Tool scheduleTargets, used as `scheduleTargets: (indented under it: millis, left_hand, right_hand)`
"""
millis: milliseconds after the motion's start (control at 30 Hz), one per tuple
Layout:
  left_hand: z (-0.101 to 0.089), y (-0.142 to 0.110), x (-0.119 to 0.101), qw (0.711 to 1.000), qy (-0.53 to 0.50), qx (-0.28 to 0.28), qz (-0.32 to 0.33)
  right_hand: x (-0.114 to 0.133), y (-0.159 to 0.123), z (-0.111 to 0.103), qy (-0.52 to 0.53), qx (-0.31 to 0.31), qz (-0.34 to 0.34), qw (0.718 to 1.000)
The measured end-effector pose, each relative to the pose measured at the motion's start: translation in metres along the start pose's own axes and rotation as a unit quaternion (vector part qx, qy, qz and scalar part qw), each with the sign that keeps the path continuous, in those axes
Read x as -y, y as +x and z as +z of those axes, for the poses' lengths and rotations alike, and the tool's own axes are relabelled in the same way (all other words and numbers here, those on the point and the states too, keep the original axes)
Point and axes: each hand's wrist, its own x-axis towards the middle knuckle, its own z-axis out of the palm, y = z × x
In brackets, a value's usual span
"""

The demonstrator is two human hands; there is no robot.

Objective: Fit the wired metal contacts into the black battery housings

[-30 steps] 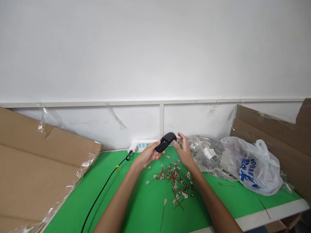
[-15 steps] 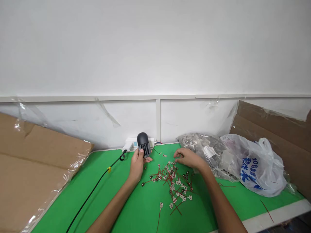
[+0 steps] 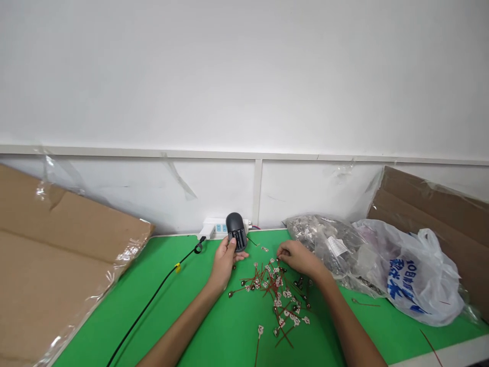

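Observation:
My left hand [image 3: 224, 261] is closed around a black round-topped plastic housing [image 3: 236, 230], its thumb on the front face. Open battery slots show on the housing's lower half. At the upper edge of a loose pile of small metal battery contacts with red wires [image 3: 278, 295], my right hand [image 3: 296, 257] has its fingertips pinched together. A tiny dark piece shows at those fingertips, too small to make out. Below the pile, one contact with its red wire [image 3: 260, 330] lies apart.
Behind the housing stands a white power strip [image 3: 221, 227] with a black cable [image 3: 160, 284] running toward me. Clear bags of metal parts [image 3: 324, 239] and a white plastic bag [image 3: 424, 275] lie right. Cardboard sheets [image 3: 76, 255] flank the green table [image 3: 206, 331].
My right hand has come down slightly, and its fingers have drawn together near the pile's upper edge. The left hand keeps its hold on the housing. The whole view has shifted a little.

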Motion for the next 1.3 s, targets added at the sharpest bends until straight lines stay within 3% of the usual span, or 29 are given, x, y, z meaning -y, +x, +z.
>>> scheduleTargets:
  millis: [233,467,633,967,1300]
  left_hand:
    - [-0.001,0.002,0.004,1.0,-0.004,-0.006,0.005]
    - [0.001,0.004,0.005,1.0,-0.006,0.006,0.006]
    - [0.003,0.004,0.004,1.0,-0.007,0.027,0.008]
    - [0.011,-0.012,0.008,0.99,-0.059,0.126,-0.002]
    - [0.02,-0.013,0.008,0.98,-0.034,0.187,0.06]
  right_hand:
    - [0.01,0.003,0.003,-0.023,-0.166,-0.099,0.981]
    - [0.019,0.01,0.019,0.151,-0.22,-0.088,0.96]
    - [0.026,0.011,0.024,0.295,-0.203,-0.026,0.933]
    - [0.051,0.007,0.041,0.383,-0.162,0.012,0.91]
    - [0.066,0.007,0.07,0.466,-0.154,0.065,0.869]
